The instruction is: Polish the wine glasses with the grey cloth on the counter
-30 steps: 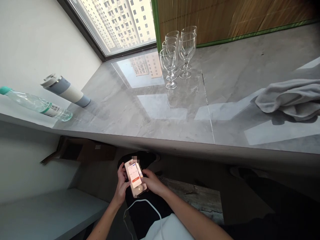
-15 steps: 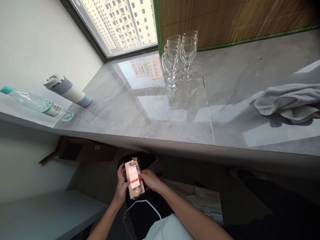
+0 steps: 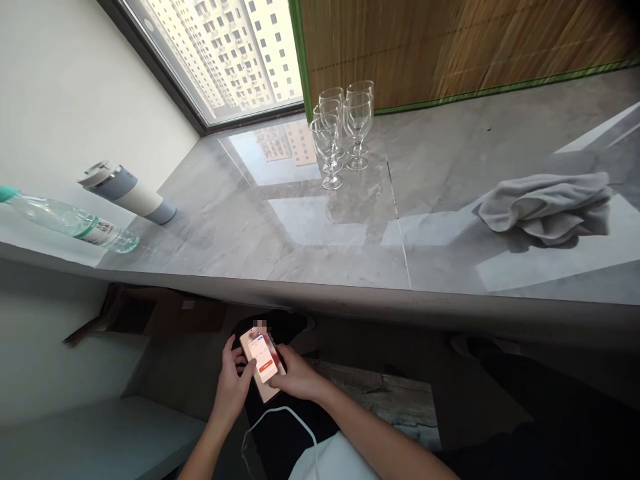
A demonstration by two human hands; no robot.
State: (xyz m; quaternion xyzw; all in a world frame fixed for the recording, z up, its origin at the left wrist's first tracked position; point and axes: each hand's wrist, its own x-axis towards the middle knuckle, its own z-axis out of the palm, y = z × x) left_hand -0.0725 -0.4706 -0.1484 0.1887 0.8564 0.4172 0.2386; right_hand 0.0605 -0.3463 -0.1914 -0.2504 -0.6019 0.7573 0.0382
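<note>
Low in the head view, below the counter edge, a smartphone point(image 3: 263, 363) with a lit screen is held over my lap. My left hand point(image 3: 234, 375) grips its left side, thumb at the screen's edge. My right hand point(image 3: 299, 373) is closed around its right side, with the thumb over the lower part of the screen. The screen shows a pale panel with an orange button; its text is too small to read. A white cable point(image 3: 287, 409) loops just below the phone.
On the grey counter point(image 3: 330, 263) stand several stemmed glasses point(image 3: 327, 143). A gray cloth point(image 3: 547, 208) lies crumpled at right; a tumbler point(image 3: 127, 192) and a plastic bottle point(image 3: 70, 220) are at left. Beneath is a cardboard box point(image 3: 165, 310). A bamboo blind point(image 3: 425, 53) rises behind.
My right thumb has moved from the phone's right edge onto the lower screen. The phone has tilted a little. The view has shifted, bringing the whole cloth into sight.
</note>
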